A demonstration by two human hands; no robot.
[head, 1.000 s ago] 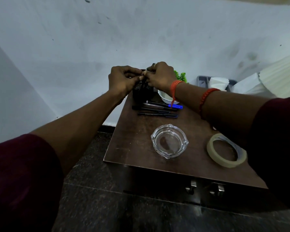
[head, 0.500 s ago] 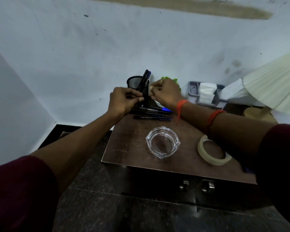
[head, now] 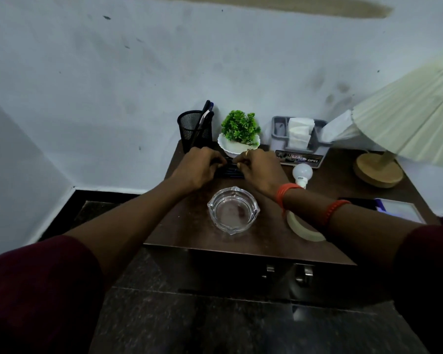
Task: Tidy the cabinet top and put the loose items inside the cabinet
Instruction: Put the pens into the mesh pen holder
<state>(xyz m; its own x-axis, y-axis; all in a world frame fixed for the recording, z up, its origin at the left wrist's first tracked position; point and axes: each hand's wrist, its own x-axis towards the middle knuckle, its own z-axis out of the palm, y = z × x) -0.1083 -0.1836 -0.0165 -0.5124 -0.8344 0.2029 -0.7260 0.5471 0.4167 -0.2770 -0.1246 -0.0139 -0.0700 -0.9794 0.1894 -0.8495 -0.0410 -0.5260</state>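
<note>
Gathering the loose pens

Left hand [head: 199, 167] and right hand [head: 261, 170] each hold a narrow grip, fingers curled round the pens [head: 230, 172] lying on the cabinet top [head: 184, 226] between mesh holder [head: 191, 129] and glass ashtray [head: 232, 210]. Next, probably: lift the bundle level, dropping none.

Left hand [head: 199, 166], right hand [head: 261, 170] around pens [head: 231, 172]

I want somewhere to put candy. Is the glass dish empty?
Empty: the glass dish shows only brown cabinet top through its bottom.
</note>
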